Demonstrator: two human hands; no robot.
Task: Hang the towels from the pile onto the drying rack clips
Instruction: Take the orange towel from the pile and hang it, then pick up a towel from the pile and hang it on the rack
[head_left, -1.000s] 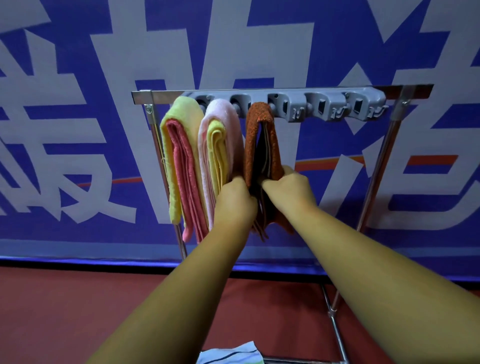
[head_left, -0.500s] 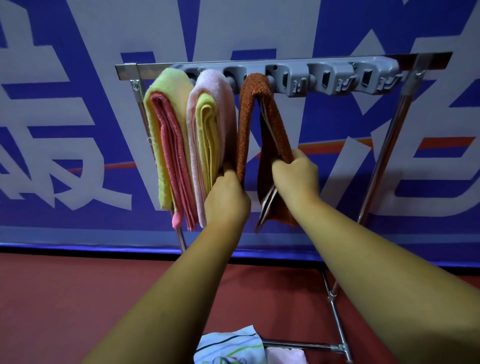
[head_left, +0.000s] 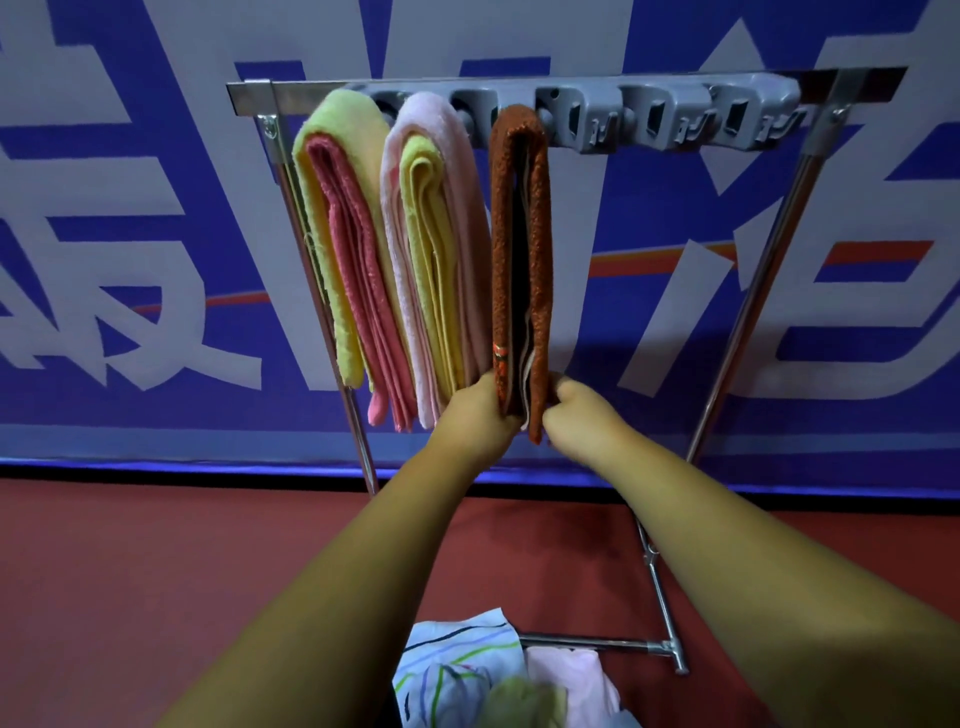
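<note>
Both left hand (head_left: 480, 415) and right hand (head_left: 582, 423) clamp fingers, mostly hidden, low on the rust towel (head_left: 519, 234).

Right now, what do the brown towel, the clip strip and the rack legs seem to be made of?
The brown towel looks like looped terry cloth: matte, nubbly pile. The clip strip is likely moulded grey plastic: smooth, dull sheen. The rack legs look like metal tubing, perhaps steel: bright streaked reflections.
</note>
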